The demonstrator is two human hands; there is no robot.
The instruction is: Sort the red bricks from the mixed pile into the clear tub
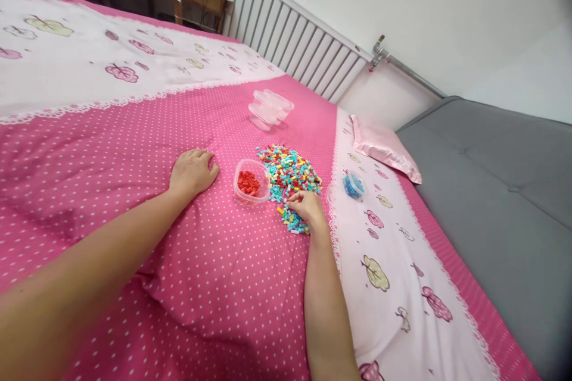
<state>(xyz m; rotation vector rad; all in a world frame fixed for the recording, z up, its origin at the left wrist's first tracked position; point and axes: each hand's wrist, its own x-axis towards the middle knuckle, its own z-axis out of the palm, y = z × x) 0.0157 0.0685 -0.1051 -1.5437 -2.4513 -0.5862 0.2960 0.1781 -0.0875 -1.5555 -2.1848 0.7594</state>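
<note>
Coloured blocks (290, 168) lie heaped at the centre of the head view, right of the tub (263, 178) of red pieces (248, 184). Your right hand (308, 207) works low in the heap, fingers drawn nearly together; whether they grip a block, I cannot tell. Your left hand (193, 171), loosely open, apparently empty, rests on the bedspread (201, 286). Pinch one block at a time, lightly.

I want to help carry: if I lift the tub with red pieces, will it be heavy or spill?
The tub looks like thin clear plastic, so it's probably light. No lid shows over the red pieces, so tipping might spill them. Pushed, it may wobble on the wrinkled bedding.
</note>
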